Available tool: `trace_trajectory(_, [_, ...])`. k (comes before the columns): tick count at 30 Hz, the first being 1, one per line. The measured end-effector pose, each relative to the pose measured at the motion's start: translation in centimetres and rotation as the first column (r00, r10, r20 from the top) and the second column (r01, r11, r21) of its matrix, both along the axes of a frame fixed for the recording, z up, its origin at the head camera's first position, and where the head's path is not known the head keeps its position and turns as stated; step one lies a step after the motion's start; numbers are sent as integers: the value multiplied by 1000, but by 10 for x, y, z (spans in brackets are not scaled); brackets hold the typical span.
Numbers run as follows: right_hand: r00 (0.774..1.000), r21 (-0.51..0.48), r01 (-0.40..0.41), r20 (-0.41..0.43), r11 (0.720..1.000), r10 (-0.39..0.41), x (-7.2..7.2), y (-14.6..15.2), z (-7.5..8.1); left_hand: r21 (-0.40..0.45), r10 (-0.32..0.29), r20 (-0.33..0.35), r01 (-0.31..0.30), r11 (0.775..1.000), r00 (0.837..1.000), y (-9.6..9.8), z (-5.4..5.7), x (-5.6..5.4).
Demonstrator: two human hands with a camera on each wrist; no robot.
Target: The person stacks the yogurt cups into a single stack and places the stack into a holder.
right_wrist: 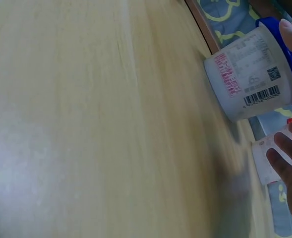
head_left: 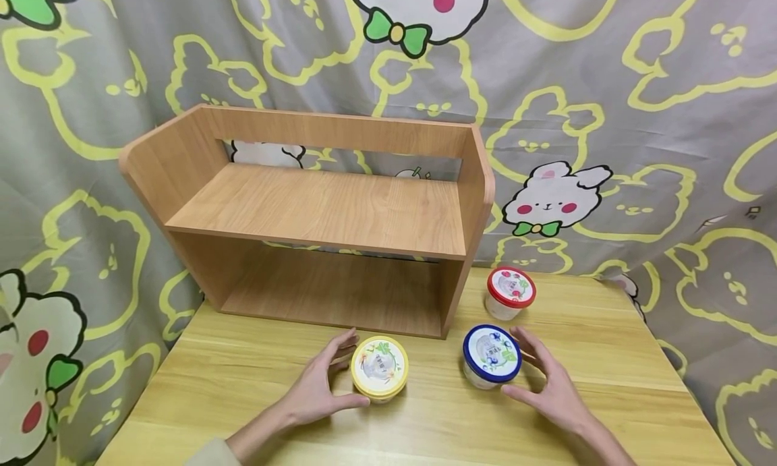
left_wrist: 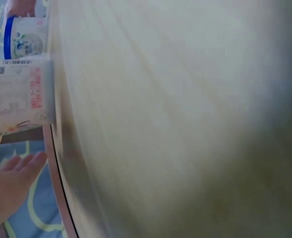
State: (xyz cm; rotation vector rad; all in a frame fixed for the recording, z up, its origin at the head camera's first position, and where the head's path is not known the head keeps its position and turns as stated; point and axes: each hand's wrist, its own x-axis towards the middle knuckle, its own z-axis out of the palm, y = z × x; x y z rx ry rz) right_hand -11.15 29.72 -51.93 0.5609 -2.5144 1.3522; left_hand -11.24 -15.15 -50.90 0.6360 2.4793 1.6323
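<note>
A tub with a yellow-rimmed lid (head_left: pixel 380 368) stands on the table in front of the shelf. My left hand (head_left: pixel 318 390) is at its left side, fingers and thumb spread; in the left wrist view a gap shows between the fingers and the white tub (left_wrist: pixel 23 94). To the right stands a tub with a blue-rimmed lid (head_left: pixel 492 355). My right hand (head_left: pixel 557 390) curves loosely about its right side. In the right wrist view the thumb (right_wrist: pixel 290 37) overlaps the blue lid, and the other fingers (right_wrist: pixel 284 148) extend apart from the tub.
A two-tier wooden shelf (head_left: pixel 322 206) stands at the back left of the wooden table (head_left: pixel 437 429). Right of it, behind the blue-lidded tub, is a red-lidded tub (head_left: pixel 511 293). A patterned curtain (head_left: pixel 655 135) hangs behind and at both sides.
</note>
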Motion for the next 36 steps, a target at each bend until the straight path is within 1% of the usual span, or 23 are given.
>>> trace_trajectory(3, [1000,-6,-3,6,1000,3,-2,-2,-4,-4,-5,35,5,1000,999,3,-1,-1])
trace_trajectory(8, [999,3,22,29,1000,-22,-5,-2,-9,-27,-18,69,19,999,997,7,-1,-2])
trace_trajectory(12, [998,13,35,60,999,-36,-6,-5,-11,-50,-10,76,14,999,997,8,0,-3])
trace_trajectory(16, [994,6,32,107,999,-32,-7,-7,-10,-69,0,76,5,998,997,9,-1,-3])
trace_trajectory(21, [989,-15,35,147,999,-32,-7,-9,-9,-61,-2,91,7,998,996,11,0,-4])
trace_trajectory(24, [987,-17,42,154,999,-39,-7,-10,-9,-48,-3,107,9,999,994,11,1,-5])
trace_trajectory(32, [986,-16,54,158,998,-51,-7,-11,-9,-51,-8,87,12,999,996,10,-2,-5])
trace_trajectory(36, [987,-27,51,151,998,-46,-7,-10,-9,-40,-15,99,19,999,995,11,-2,-5])
